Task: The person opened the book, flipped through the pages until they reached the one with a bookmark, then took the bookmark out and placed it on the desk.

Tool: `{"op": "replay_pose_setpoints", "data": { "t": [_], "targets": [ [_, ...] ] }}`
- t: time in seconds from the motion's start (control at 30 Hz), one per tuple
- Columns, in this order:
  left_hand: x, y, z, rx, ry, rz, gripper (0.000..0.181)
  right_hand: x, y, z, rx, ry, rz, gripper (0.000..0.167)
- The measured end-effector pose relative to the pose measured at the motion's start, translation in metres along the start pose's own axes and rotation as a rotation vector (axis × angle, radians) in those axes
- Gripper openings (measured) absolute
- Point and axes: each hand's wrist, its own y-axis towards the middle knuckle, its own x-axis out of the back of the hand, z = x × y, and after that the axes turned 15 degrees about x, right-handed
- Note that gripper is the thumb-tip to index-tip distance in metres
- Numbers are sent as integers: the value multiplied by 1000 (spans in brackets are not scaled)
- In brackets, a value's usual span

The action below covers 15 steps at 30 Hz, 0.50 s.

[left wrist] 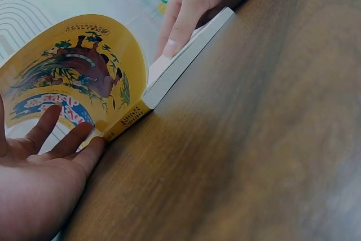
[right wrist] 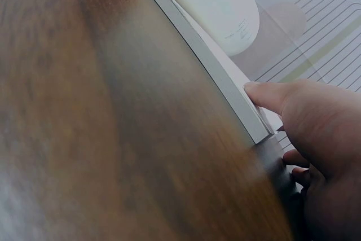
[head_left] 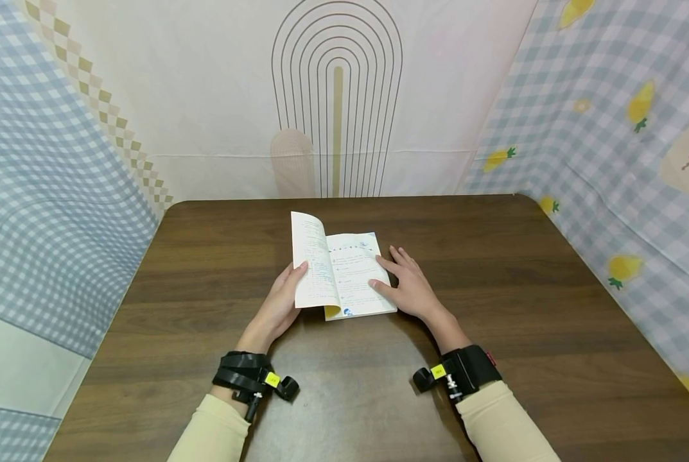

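Note:
A paperback book (head_left: 357, 276) lies on the table, its front part lifted on the left and curving upward. Its yellow cover (left wrist: 84, 63), with a drawn brown animal and plants, faces the left wrist view. My left hand (head_left: 277, 307) holds the lifted part, the thumb on the page and the other fingers against the cover. On the right page, my right hand (head_left: 412, 289) rests with its thumb and index fingertip, while other fingers stretch past the book's right edge. In the right wrist view the thumb (right wrist: 268, 95) touches the page near the edge of the thick page block (right wrist: 208, 63).
The brown wooden table (head_left: 523, 308) spreads around the book. Behind it hangs a pale cloth (head_left: 217, 96) with arched lines. Checked cloths hang at the left (head_left: 49, 167) and right (head_left: 575, 160). A black strap with a small camera sits on each wrist.

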Motion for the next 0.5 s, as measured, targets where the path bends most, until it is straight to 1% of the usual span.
{"op": "replay_pose_setpoints", "data": {
  "t": [0.5],
  "targets": [
    [0, 0, 0, 1, -4, 4, 54, -1, 0, 0, 11, -9, -11, 66]
  ]
}}
